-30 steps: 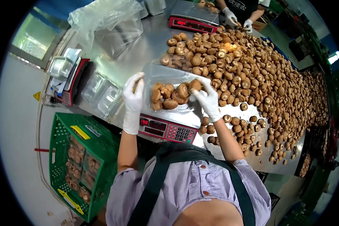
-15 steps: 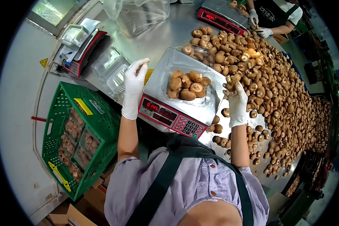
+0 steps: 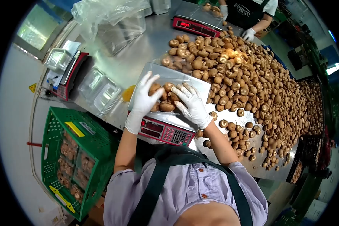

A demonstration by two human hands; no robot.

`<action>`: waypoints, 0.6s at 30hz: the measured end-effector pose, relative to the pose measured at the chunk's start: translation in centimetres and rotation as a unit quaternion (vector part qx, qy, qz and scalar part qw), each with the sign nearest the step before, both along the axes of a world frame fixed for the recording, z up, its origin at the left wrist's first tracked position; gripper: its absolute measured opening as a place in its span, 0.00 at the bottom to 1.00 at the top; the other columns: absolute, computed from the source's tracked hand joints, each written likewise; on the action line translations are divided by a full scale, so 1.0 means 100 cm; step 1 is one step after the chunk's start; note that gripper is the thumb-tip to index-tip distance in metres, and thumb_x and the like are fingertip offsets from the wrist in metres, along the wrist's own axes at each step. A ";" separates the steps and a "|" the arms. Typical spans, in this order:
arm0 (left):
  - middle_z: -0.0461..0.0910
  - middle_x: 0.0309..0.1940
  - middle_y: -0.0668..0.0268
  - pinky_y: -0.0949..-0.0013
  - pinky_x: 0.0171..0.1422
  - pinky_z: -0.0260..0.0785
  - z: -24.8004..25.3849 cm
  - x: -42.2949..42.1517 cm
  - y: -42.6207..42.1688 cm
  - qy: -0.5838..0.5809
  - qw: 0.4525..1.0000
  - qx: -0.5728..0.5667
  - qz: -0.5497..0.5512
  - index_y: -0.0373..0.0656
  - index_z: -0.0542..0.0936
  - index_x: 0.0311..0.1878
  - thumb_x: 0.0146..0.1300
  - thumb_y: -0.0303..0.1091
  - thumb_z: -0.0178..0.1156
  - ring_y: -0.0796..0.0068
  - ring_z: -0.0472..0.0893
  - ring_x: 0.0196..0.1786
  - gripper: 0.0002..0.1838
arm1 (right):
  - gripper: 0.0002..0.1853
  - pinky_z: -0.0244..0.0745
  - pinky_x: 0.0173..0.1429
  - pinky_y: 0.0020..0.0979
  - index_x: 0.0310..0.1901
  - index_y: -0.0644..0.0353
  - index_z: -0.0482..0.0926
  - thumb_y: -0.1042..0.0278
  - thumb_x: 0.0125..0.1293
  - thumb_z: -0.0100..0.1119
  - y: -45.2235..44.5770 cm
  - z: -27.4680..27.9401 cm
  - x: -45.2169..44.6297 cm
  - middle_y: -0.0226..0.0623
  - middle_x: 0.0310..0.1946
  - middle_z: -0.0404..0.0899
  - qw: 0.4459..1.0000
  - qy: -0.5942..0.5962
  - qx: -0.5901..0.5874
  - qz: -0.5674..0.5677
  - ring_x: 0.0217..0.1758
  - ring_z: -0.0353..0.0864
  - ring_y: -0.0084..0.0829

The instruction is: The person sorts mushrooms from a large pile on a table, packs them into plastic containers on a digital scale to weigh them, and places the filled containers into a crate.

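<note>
In the head view a red digital scale (image 3: 169, 132) carries a clear plastic tray of brown shiitake mushrooms (image 3: 167, 107). My white-gloved left hand (image 3: 144, 100) lies along the tray's left side, fingers spread and thumb over the mushrooms. From the right, my gloved right hand (image 3: 194, 107) reaches over the tray, its fingers apart and their tips on or just above the mushrooms. No mushroom is visibly gripped by either hand. Part of the scale's display is hidden behind my left wrist.
A large heap of mushrooms (image 3: 248, 83) covers the table's right side. Clear plastic trays (image 3: 100, 92) lie at left, near a second scale (image 3: 69, 77). A green crate (image 3: 83, 113) holds packed trays. Across the table, a co-worker's gloved hand (image 3: 248, 34) is near another scale (image 3: 196, 27).
Both my hands have come in over the tray. The mushroom that was in my right hand no longer shows there. The camera view has shifted.
</note>
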State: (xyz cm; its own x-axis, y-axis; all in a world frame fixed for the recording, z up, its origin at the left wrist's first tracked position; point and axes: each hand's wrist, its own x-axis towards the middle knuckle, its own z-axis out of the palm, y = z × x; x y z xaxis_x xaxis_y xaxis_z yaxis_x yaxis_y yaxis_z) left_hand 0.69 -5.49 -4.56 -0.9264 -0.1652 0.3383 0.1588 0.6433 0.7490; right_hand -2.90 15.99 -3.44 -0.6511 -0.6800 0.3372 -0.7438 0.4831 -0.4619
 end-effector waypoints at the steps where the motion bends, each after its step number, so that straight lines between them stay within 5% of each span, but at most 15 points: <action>1: 0.66 0.65 0.54 0.56 0.71 0.55 0.004 0.002 0.006 -0.010 0.998 -0.059 -0.028 0.49 0.75 0.60 0.55 0.43 0.66 0.51 0.62 0.69 0.28 | 0.22 0.59 0.68 0.43 0.58 0.55 0.75 0.66 0.61 0.60 0.002 -0.002 -0.002 0.45 0.56 0.75 0.998 -0.011 -0.054 -0.008 0.63 0.68 0.47; 4: 0.67 0.65 0.56 0.52 0.69 0.56 -0.007 0.006 0.017 -0.002 0.980 -0.198 -0.022 0.50 0.77 0.58 0.52 0.44 0.66 0.49 0.62 0.68 0.28 | 0.18 0.67 0.63 0.38 0.51 0.58 0.78 0.68 0.59 0.62 0.015 -0.001 0.001 0.43 0.50 0.79 0.984 -0.106 -0.133 -0.056 0.57 0.73 0.45; 6: 0.70 0.62 0.55 0.51 0.64 0.62 -0.005 0.005 0.022 0.011 0.978 -0.208 0.005 0.48 0.80 0.53 0.52 0.42 0.65 0.46 0.66 0.65 0.24 | 0.16 0.72 0.51 0.38 0.44 0.60 0.79 0.65 0.54 0.67 0.021 0.006 0.008 0.43 0.39 0.79 0.976 -0.046 -0.159 -0.142 0.46 0.77 0.43; 10: 0.69 0.62 0.54 0.47 0.61 0.63 -0.008 0.006 0.038 -0.011 0.964 -0.260 0.057 0.46 0.77 0.55 0.53 0.40 0.63 0.46 0.64 0.65 0.24 | 0.18 0.72 0.47 0.41 0.38 0.64 0.78 0.60 0.53 0.68 0.028 -0.001 0.015 0.47 0.33 0.78 0.972 -0.051 -0.101 -0.204 0.42 0.76 0.46; 14: 0.67 0.63 0.53 0.47 0.63 0.60 -0.001 0.012 0.042 -0.022 0.961 -0.273 0.031 0.44 0.74 0.59 0.57 0.45 0.62 0.44 0.62 0.66 0.27 | 0.14 0.72 0.51 0.42 0.41 0.59 0.78 0.61 0.57 0.64 0.037 -0.010 0.013 0.46 0.37 0.78 0.967 -0.135 -0.152 -0.152 0.47 0.75 0.48; 18: 0.63 0.66 0.51 0.50 0.71 0.54 0.002 0.018 0.034 -0.055 0.972 -0.227 -0.025 0.43 0.71 0.63 0.57 0.45 0.65 0.42 0.57 0.69 0.32 | 0.17 0.67 0.62 0.43 0.47 0.56 0.79 0.62 0.56 0.65 0.046 -0.021 0.027 0.42 0.51 0.77 0.983 -0.079 -0.142 -0.088 0.61 0.69 0.50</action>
